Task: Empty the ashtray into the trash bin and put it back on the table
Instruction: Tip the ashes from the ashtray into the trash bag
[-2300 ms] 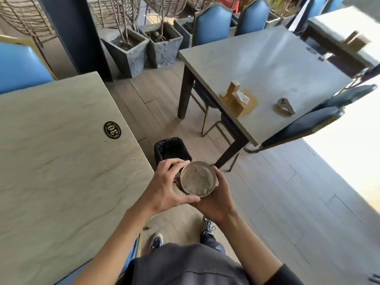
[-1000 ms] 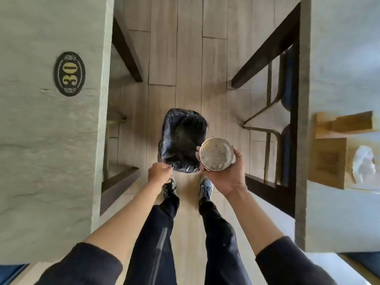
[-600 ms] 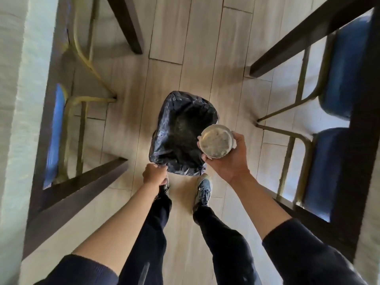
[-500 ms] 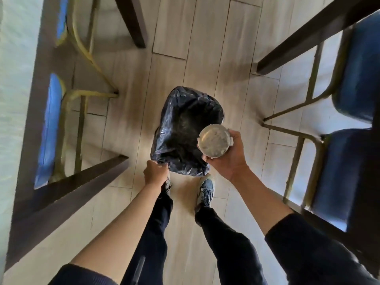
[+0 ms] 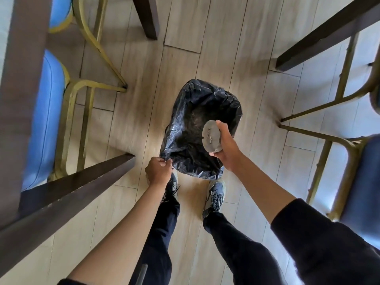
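Note:
A round metal ashtray (image 5: 211, 135) is tipped on its side over the mouth of the trash bin (image 5: 191, 112), its open face turned left toward the bin's inside. My right hand (image 5: 227, 148) grips the ashtray from the right. The bin stands on the wooden floor and is lined with a black plastic bag. My left hand (image 5: 158, 171) pinches the near left edge of that bag. No tabletop shows; only dark table legs are in view.
Dark wooden table legs (image 5: 67, 188) slant in at the left and at the upper right (image 5: 327, 33). Blue chairs with gold metal frames (image 5: 45, 108) stand left, and another (image 5: 362, 182) right. My feet (image 5: 214, 194) stand just behind the bin.
My right hand has tilted the ashtray from face-up to on its side over the bin. My view has dropped closer to the floor. My left hand stays on the bag's edge.

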The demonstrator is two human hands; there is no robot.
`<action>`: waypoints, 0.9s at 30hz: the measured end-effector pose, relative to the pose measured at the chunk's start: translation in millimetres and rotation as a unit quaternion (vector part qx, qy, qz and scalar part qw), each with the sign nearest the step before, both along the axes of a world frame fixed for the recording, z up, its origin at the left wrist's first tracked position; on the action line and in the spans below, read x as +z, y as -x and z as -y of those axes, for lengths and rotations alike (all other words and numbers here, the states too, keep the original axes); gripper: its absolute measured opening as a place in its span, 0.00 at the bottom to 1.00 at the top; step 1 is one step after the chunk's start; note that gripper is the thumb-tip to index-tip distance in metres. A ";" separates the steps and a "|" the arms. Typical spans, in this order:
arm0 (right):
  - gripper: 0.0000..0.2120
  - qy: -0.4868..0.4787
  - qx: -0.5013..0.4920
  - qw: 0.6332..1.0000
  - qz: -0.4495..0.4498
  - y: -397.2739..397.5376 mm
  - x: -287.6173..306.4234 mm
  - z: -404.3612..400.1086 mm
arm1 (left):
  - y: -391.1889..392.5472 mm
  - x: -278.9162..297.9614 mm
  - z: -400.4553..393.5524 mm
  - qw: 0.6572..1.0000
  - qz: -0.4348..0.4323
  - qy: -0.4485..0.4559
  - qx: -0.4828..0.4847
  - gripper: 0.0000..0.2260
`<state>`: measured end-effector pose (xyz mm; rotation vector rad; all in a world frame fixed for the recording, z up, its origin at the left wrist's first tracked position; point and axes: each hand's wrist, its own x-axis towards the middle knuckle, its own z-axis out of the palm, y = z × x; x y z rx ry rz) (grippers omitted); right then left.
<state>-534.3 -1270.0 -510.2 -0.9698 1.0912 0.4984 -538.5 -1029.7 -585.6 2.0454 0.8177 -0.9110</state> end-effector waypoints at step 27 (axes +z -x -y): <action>0.31 0.141 0.063 0.987 0.046 -3.4 -30.4 -3.9 | -4.8 0.0 8.0 1.000 -0.008 0.010 0.002 0.10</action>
